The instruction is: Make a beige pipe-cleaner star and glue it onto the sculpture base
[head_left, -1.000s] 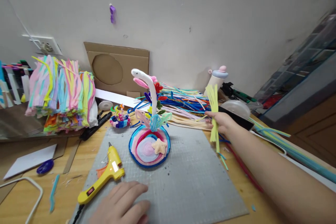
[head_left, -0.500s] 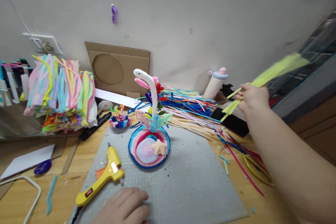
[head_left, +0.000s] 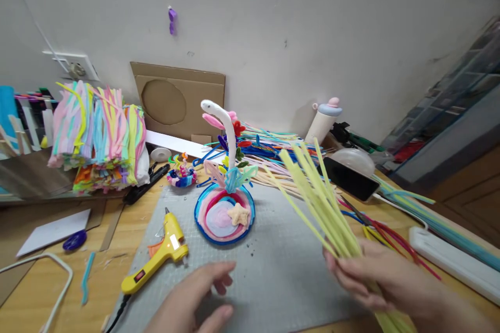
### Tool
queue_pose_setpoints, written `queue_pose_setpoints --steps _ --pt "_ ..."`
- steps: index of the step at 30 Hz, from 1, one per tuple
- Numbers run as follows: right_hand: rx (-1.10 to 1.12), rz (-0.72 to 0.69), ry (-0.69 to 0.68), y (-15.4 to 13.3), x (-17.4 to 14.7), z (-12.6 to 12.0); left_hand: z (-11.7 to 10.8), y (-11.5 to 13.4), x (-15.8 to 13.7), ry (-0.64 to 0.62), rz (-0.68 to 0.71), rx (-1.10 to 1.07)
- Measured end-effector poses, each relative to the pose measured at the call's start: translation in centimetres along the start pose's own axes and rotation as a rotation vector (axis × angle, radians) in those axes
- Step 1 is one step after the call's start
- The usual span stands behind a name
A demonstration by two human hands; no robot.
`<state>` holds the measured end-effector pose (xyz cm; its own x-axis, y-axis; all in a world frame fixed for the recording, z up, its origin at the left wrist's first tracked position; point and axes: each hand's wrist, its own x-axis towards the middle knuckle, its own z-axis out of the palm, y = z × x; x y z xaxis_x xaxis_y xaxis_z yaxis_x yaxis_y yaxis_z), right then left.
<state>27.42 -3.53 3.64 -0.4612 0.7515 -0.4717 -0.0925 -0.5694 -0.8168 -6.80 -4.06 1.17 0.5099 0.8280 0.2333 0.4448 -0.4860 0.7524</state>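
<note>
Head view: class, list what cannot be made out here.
- Bundle of yellow pipe cleaners: lower ends hidden by the right hand and cut off at the bottom edge.
- Left hand: wrist cut off at the bottom edge.
- Glue gun: cord leaves the frame.

The left hand (head_left: 195,302) and the lower ends of the yellow pipe cleaners (head_left: 324,203) are cut off by the bottom edge; the right hand (head_left: 385,283) is blurred.

Bare grey mat (head_left: 273,276) lies open between the hands; glue gun (head_left: 156,261) and swan model (head_left: 225,203) block the far-left part
</note>
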Motion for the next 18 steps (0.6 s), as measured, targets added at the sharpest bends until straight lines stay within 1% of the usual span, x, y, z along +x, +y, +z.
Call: queue_pose_setpoints --steps 2,4,5,7,9,10,11,13,15,17,18 --pt "-0.112 0.055 -0.076 1.5 -0.9 0.1 1.0 0.2 0.6 0.031 -0.139 -0.349" --pt "-0.22 0.105 -0.143 2.1 -1.4 0.5 1.8 0.6 1.4 0.102 -0.26 -0.682" --pt "-0.252 0.129 -0.177 2.4 -1.6 0.7 2.1 0.9 1.8 0.128 -0.322 -0.802" --pt "-0.252 0.171 -0.22 2.8 -1.5 1.3 2.2 1.4 2.4 0.126 -0.4 -0.933" --pt "-0.173 0.194 -0.203 3.3 -1.1 1.7 2.0 1.6 2.4 0.13 -0.462 -0.96" --pt "-0.123 0.202 -0.18 3.5 -0.8 1.9 1.8 1.6 2.2 0.151 -0.488 -0.947" --pt "-0.085 0.208 -0.158 3.7 -0.5 2.0 1.6 1.5 1.9 0.18 -0.507 -0.919" --pt "-0.091 0.213 -0.122 3.8 0.0 2.1 1.2 1.3 1.1 0.229 -0.517 -0.821" --pt "-0.167 0.207 -0.084 3.5 0.5 2.1 0.7 1.0 0.2 0.18 -0.498 -0.666" --pt "-0.242 0.216 -0.05 3.1 0.8 2.1 0.4 0.8 -0.6 0.065 -0.471 -0.51" --pt "-0.277 0.232 -0.045 2.9 1.0 2.0 0.2 0.8 -0.9 0.03 -0.463 -0.445"
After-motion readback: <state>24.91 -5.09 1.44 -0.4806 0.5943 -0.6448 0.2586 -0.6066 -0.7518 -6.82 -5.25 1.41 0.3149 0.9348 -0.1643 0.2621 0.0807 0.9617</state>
